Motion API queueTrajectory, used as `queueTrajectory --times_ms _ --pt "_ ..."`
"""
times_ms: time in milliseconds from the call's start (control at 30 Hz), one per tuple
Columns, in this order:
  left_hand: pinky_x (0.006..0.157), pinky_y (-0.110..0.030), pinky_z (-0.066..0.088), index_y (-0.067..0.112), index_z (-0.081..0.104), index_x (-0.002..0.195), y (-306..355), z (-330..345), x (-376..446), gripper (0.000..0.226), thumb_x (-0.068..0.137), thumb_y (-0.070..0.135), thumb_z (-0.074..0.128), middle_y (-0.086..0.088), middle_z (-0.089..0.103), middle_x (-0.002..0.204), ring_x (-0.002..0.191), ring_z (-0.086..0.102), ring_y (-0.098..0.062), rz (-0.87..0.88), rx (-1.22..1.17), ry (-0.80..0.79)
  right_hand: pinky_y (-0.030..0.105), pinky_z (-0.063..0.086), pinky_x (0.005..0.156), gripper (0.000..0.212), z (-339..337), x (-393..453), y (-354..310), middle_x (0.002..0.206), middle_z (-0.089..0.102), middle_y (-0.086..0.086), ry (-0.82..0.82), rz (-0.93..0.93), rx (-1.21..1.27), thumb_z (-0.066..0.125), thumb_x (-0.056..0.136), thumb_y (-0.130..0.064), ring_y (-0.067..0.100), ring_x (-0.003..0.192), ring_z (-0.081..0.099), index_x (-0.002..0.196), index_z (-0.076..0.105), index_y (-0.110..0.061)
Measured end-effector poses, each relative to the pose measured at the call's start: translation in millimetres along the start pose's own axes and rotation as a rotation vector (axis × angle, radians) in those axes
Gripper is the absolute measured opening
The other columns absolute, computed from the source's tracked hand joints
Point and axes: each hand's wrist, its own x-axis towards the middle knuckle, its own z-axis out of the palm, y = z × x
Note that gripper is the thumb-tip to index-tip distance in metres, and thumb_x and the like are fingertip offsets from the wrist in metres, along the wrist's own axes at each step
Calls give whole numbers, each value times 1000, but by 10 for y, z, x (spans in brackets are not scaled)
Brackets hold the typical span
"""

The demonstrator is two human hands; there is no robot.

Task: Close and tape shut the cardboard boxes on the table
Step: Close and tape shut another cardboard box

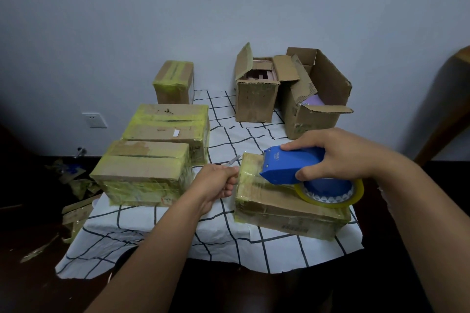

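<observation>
While right hand [338, 155] grips tape dispenser [292, 168] (on box [279, 203]), left hand [216, 183] pinches tape end [243, 175]

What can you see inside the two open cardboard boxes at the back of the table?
The left open box shows dark reddish shapes under a folded inner flap; what they are is unclear. The right open box shows a purple item. Walls and flaps hide the rest.

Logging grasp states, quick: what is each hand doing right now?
Left hand: fingers curled, pinching the tape end at the box edge.
Right hand: gripping the blue tape dispenser on the box.
</observation>
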Motion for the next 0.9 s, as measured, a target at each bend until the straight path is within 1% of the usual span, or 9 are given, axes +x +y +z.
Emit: queueTrajectory --times_ms 133,233,333,433,533,633,733,800,900 --pt "44 -21 39 11 60 71 14 49 -35 28 98 13 55 -3 48 59 48 40 -13 -8 32 18 34 46 99 49 -5 11 -12 124 49 -23 -11 3 -7 70 83 -52 5 110 49 122 42 -64" --pt "43 -21 39 9 54 72 50 79 -39 22 94 10 49 -5 47 59 44 41 -14 11 144 56 32 46 98 51 -12 18 -28 123 48 -22 -17 6 -10 70 83 -51 5 109 49 125 43 -61" --pt "44 -24 44 7 52 90 73 67 -8 7 92 14 51 -6 54 63 44 48 -13 46 266 66 30 45 96 53 -13 29 -32 122 48 -22 -28 12 -17 70 84 -50 4 107 49 131 46 -57" --pt "45 -26 46 11 45 106 101 35 1 19 91 12 57 -8 60 73 49 52 -15 47 320 95 28 44 94 54 -12 34 -28 122 47 -22 -30 11 -14 71 85 -49 4 107 48 133 47 -55" --pt "56 -33 55 15 45 110 128 14 -11 28 88 12 63 -9 64 87 58 59 -20 111 489 133 28 44 94 54 -10 52 -25 122 48 -22 -30 9 -23 71 84 -49 5 109 49 133 48 -54" --pt "73 -41 59 19 48 109 88 -15 -42 29 88 18 68 -5 63 100 80 68 -27 141 769 148 29 44 95 55 -1 79 -19 124 47 -23 -42 10 -31 71 84 -50 5 110 48 134 47 -55" --pt "81 -41 56 23 57 102 30 -6 -133 11 94 17 56 1 66 103 87 66 -20 256 699 267 29 44 93 56 2 90 -12 123 47 -23 -48 14 -33 70 85 -51 5 108 48 135 46 -55" --pt "84 -38 55 26 61 102 -20 29 -224 13 96 20 51 5 67 104 91 65 -13 304 581 289 28 43 92 56 2 90 -9 122 47 -22 -53 19 -27 70 85 -50 5 107 48 135 46 -54" --pt "91 -32 53 45 53 116 -114 130 -451 28 93 30 60 16 63 117 105 60 -1 317 458 12 28 43 92 53 -1 89 -8 121 47 -23 -52 14 -16 70 85 -50 3 103 48 131 44 -57"
